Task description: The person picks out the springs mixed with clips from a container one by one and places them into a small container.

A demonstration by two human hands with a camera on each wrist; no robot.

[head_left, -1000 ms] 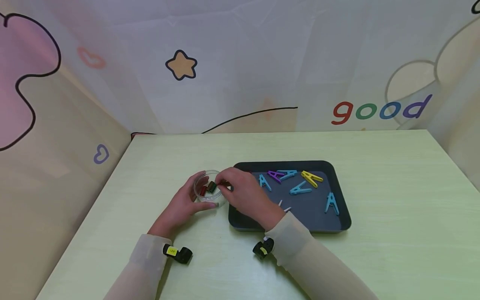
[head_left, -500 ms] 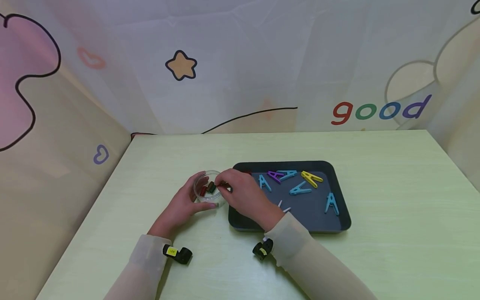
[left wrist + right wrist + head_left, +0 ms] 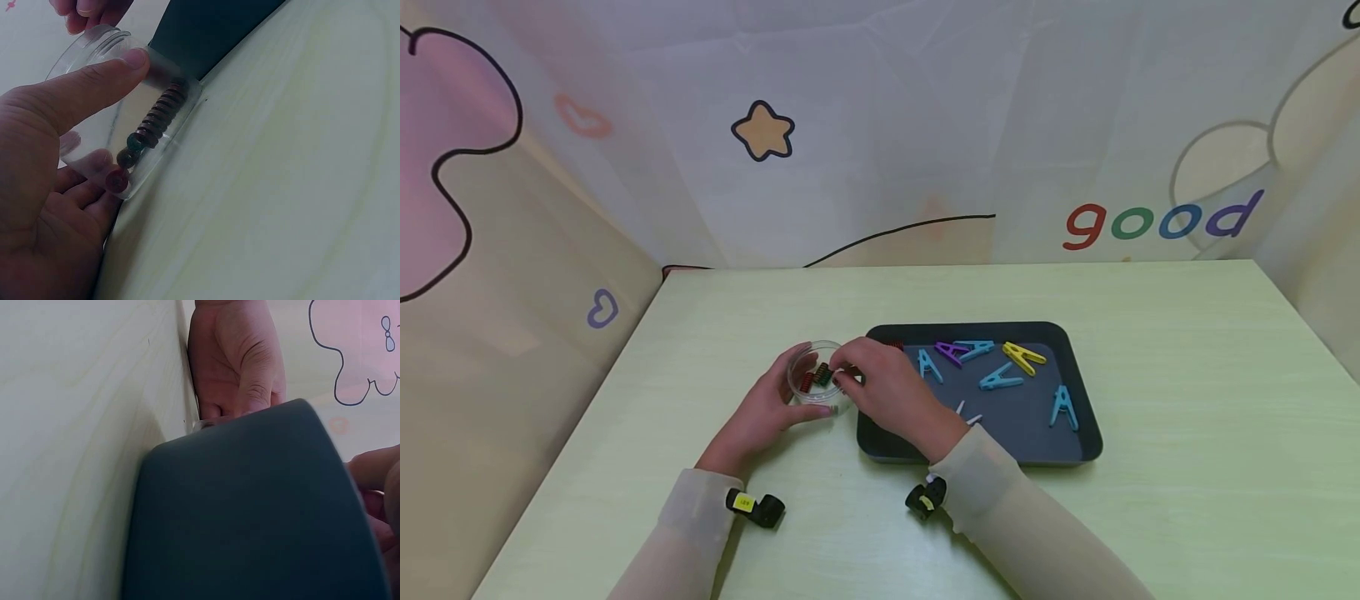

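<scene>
My left hand (image 3: pixel 767 403) grips a clear round jar (image 3: pixel 94 134), tilted on the table in the left wrist view, thumb on its near side and fingers beneath. Inside lie small coil springs (image 3: pixel 161 112), dark with red and green ends; a red one and a green one show from above. At the jar's mouth, just above the rim, my right hand (image 3: pixel 895 392) has thumb and fingers drawn together. Whether anything is between those fingertips is hidden. Its palm side hangs over the left part of a dark tray (image 3: pixel 1082 450).
On the tray lie several blue clothespins (image 3: pixel 1000 377), a purple one (image 3: pixel 952 352), a yellow one (image 3: pixel 1022 357) and white tips (image 3: pixel 973 419) by the right wrist. A red spring (image 3: pixel 895 344) shows at its far left. The pale table (image 3: pixel 1187 392) meets a printed backdrop (image 3: pixel 880 150).
Both hands, the jar and the tray stay in place. Only the right fingertips shift very slightly at the jar's mouth.
</scene>
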